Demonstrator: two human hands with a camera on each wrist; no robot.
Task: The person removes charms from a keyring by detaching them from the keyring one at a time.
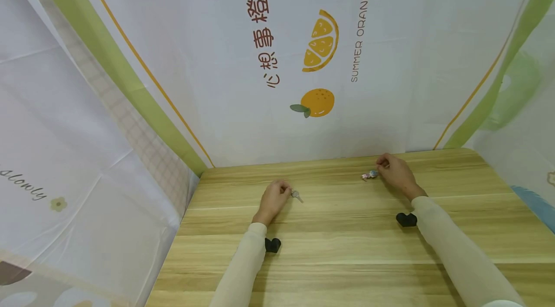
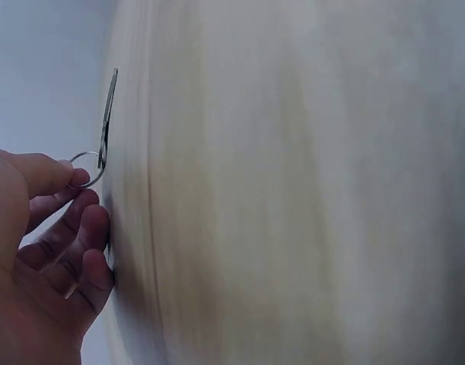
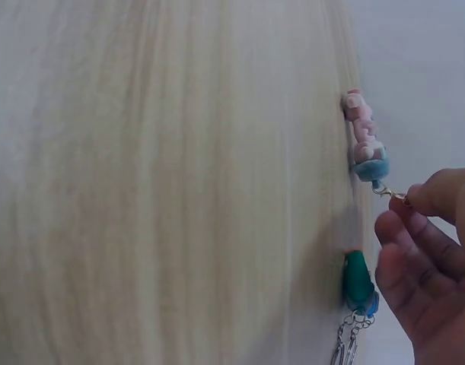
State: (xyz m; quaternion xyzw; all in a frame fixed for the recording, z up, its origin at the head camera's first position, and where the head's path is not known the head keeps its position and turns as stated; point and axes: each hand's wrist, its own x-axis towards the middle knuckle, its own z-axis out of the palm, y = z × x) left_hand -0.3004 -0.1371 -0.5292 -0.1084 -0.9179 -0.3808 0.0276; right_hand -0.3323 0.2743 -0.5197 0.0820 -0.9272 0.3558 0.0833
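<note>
My left hand [image 1: 275, 199] is at the left of the wooden table. Between thumb and index finger it pinches a thin metal ring [image 2: 85, 153] with a silvery key [image 1: 297, 195] on it. In the left wrist view the key [image 2: 106, 114] points away from the fingers, along the tabletop. Farther right, my right hand [image 1: 395, 172] pinches the small gold clasp [image 3: 393, 195] of a pink, white and blue figurine charm [image 3: 367, 141]. That charm [image 1: 369, 175] lies at the tabletop, left of the fingertips. The other fingers of both hands are loosely bent.
Below the right hand in the right wrist view is a green keychain charm [image 3: 358, 280] with metal chains. The table [image 1: 329, 239] ends at a hanging white cloth [image 1: 225, 80] printed with oranges. Black heart-shaped pieces [image 1: 272, 245] sit by both wrists.
</note>
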